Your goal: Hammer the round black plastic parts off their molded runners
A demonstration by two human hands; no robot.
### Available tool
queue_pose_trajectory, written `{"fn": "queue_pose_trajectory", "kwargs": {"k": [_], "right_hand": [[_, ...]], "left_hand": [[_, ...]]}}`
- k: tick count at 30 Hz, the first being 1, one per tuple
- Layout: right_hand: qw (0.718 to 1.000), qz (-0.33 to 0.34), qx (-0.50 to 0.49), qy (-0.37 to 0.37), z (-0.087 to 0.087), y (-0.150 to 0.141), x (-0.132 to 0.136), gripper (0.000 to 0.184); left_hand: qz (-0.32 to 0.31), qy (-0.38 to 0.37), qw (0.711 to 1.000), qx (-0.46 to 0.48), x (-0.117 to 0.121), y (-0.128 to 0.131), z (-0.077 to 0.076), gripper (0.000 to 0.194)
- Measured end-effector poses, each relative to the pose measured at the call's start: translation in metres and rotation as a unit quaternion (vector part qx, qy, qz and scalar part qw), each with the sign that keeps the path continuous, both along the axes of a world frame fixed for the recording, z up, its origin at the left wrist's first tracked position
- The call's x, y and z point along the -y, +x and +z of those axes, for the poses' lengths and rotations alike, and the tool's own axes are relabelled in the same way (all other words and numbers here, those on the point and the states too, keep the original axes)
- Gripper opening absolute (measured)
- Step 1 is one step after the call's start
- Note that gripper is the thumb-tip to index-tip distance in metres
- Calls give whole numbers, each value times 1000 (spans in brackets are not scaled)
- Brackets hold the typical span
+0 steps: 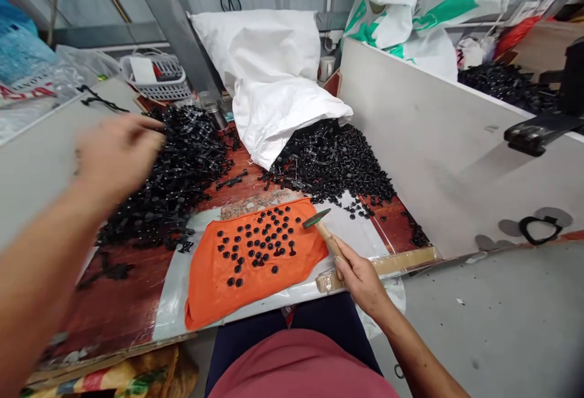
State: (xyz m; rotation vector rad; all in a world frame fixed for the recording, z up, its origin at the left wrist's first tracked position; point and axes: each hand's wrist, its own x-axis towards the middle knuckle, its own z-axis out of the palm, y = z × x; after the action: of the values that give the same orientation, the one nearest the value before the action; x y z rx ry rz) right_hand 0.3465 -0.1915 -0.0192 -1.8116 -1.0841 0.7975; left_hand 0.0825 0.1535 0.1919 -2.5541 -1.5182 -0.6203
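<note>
My right hand (358, 273) is closed round the wooden handle of a small hammer (331, 241). The hammer's narrow, greenish-dark head is over the right end of an orange cloth (207, 288). Across that cloth, several small black round-headed pieces (257, 243) are scattered, some showing stems. Raised at the left, my left hand (116, 151) is smeared by motion, so its fingers cannot be read. It is in front of a heap of black branching plastic parts (182, 160). One long black branching part (103, 100) shows just above that hand, against the left board.
A white sack (278, 63) stands at the back, spilling a pile of small black pieces (337, 157). Upright boards (424, 112) wall the right side. A white basket (157, 75) is behind the left heap. A cardboard strip (401, 261) edges the red table (132, 307).
</note>
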Motion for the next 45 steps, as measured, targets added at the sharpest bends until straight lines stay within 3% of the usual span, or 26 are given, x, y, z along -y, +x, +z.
{"fn": "queue_pose_trajectory", "kwargs": {"k": [4, 8, 11, 14, 16, 19, 22, 25, 27, 29, 33, 36, 40, 45], "right_hand": [[996, 7, -92, -2, -9, 3, -2, 60], [991, 19, -133, -1, -10, 5, -1, 59], [990, 20, -143, -2, -9, 5, 0, 58], [990, 20, -140, 8, -9, 4, 0, 57], [990, 22, -138, 14, -11, 4, 1, 57], [989, 25, -143, 17, -14, 5, 2, 58], [988, 25, -153, 19, -18, 6, 2, 60], [987, 17, -160, 20, -18, 6, 1, 64], [986, 7, -163, 17, -17, 6, 2, 66], [986, 1, -164, 11, -14, 6, 2, 68], [988, 4, -155, -6, -6, 8, 2, 66], [989, 4, -143, -22, 2, 9, -1, 62], [991, -5, -132, -34, 11, 5, -5, 59], [993, -4, -112, -29, 13, 3, -5, 56]], "left_hand": [[-147, -132, 977, -74, 13, 106, -70, 29], [-86, -149, 984, -43, 11, 193, -130, 31], [-75, -157, 985, -17, 3, 220, -151, 23], [-73, -147, 986, 16, -7, 220, -149, 20], [-80, -166, 979, 84, -15, 213, -136, 22], [-102, -234, 939, 229, -21, 203, -109, 20], [-120, -342, 871, 332, -13, 186, -83, 19], [-149, -469, 776, 396, 11, 154, -71, 19], [-157, -501, 758, 387, 33, 119, -70, 15], [-157, -492, 779, 356, 56, 76, -74, 18], [-163, -409, 863, 246, 104, -16, -92, 36], [-136, -374, 907, 135, 141, -65, -111, 37], [-92, -357, 926, 75, 179, -91, -138, 38], [-84, -365, 923, 90, 194, -87, -157, 38]]}}
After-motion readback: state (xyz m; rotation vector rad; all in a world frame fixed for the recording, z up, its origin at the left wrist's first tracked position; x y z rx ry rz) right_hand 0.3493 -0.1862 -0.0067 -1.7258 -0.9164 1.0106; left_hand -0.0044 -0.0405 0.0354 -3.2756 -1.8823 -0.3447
